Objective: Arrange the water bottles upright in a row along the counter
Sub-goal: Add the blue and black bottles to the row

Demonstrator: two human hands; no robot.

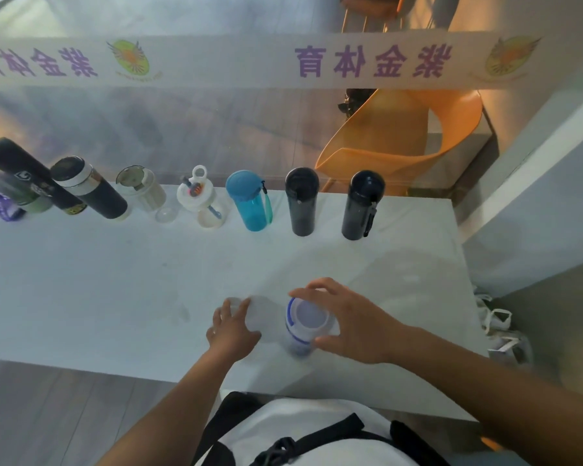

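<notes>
I'm gripping a clear plastic bottle with a blue-ringed white lid [305, 326] in my right hand [354, 326], fingers wrapped around its top, upright near the front edge of the white counter [81, 280], well in front of the teal translucent bottle [249, 201]. My left hand [234, 326] is closing on a frosted clear bottle [261, 316] just left of it, though I can't tell how firmly. Looks like I'm mid-pickup, so next I'm guessing both need carrying back to the row, beside the rightmost dark bottle [362, 205].
</notes>
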